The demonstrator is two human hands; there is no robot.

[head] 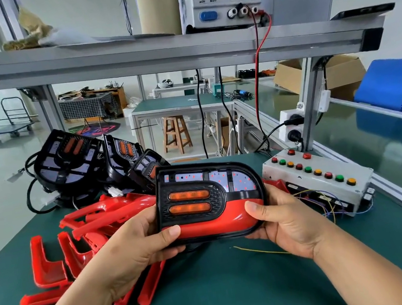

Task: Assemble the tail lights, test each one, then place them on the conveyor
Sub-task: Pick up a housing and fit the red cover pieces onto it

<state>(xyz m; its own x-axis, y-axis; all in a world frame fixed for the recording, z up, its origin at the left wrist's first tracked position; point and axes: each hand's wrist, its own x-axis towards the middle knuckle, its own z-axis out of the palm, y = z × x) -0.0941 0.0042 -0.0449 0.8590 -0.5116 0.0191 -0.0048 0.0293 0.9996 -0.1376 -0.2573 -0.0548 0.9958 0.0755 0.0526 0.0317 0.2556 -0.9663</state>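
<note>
Gripping the tail light at both ends with curled fingers and thumbs on its red lower cover: left hand at 9 o'clock, right hand at 3. Held above the green table, lens side up. At 10 o'clock, a heap of red covers and black housings; at 2 o'clock, a button box; beyond it the conveyor.

head-worn view, forward and down, close over the bench
</note>
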